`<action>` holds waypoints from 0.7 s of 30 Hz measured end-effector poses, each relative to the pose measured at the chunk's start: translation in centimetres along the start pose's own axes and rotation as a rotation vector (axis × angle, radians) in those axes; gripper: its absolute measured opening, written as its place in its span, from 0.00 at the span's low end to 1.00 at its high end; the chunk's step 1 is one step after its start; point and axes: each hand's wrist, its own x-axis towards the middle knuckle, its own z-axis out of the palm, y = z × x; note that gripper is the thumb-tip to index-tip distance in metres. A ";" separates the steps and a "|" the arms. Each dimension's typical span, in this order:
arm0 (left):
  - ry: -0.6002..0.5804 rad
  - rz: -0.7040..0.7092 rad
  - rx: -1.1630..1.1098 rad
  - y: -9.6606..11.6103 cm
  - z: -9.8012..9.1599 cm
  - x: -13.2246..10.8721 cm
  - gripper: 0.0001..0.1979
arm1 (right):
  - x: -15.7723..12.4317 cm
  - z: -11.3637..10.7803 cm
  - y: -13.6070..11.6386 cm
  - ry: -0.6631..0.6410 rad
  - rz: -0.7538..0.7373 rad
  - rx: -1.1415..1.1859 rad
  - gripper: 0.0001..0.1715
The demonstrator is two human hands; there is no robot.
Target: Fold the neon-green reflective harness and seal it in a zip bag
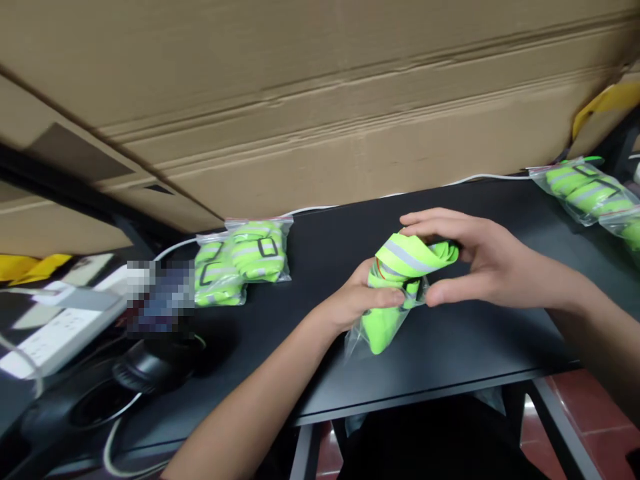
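Two hands hold a folded neon-yellow reflective vest [405, 261] mid-desk, its lower end inside a clear zip bag [356, 343]. The left hand [363, 298] presses its fingers together across vest and bag; the right hand [483, 257] pinches the vest between spread fingers and thumb. A slack grip could let the fold spring loose. Bagged vests [240, 257] lie at ten o'clock, others [585, 190] at two.

Huge corrugated cardboard [320, 100] leaning along the far side, creased and filling most of the view. Below it, a black desk [450, 353], with a white cable [480, 177] along its far edge. At left, a white power strip [55, 333]. Near right, beyond a dark metal leg [560, 427], red tile floor [590, 400]. Far right, a yellow scrap [605, 107] against the cardboard.
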 end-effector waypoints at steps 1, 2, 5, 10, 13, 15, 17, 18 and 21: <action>0.034 0.007 -0.056 -0.2 -0.3 -0.1 0.24 | 0.2 0.0 0.2 -0.035 0.003 0.029 0.26; 0.053 0.018 -0.097 -0.4 -0.5 -0.1 0.25 | 0.4 0.1 0.3 -0.042 0.018 0.058 0.24; 0.053 0.052 -0.170 -0.7 -1.1 -0.5 0.25 | 1.1 0.8 0.4 0.062 0.041 0.176 0.14; 0.049 0.051 -0.222 -0.7 -1.5 -0.9 0.28 | 2.8 2.1 0.8 0.093 0.056 0.355 0.07; 0.034 0.017 -0.245 -0.8 -1.5 -1.3 0.28 | 3.4 2.4 1.4 0.035 0.094 0.416 0.08; 0.024 -0.022 -0.293 -0.9 -1.6 -1.5 0.27 | 3.5 2.5 1.8 0.004 0.090 0.398 0.09; 0.028 -0.060 -0.351 -0.8 -1.7 -1.7 0.27 | 3.4 2.5 2.1 -0.021 0.065 0.326 0.09; 0.031 -0.082 -0.376 -0.8 -1.7 -1.8 0.27 | 3.4 2.3 2.1 -0.036 0.048 0.281 0.09; 0.016 -0.141 -0.464 -0.6 -1.7 -1.9 0.27 | 3.2 1.8 2.0 -0.057 0.000 0.155 0.09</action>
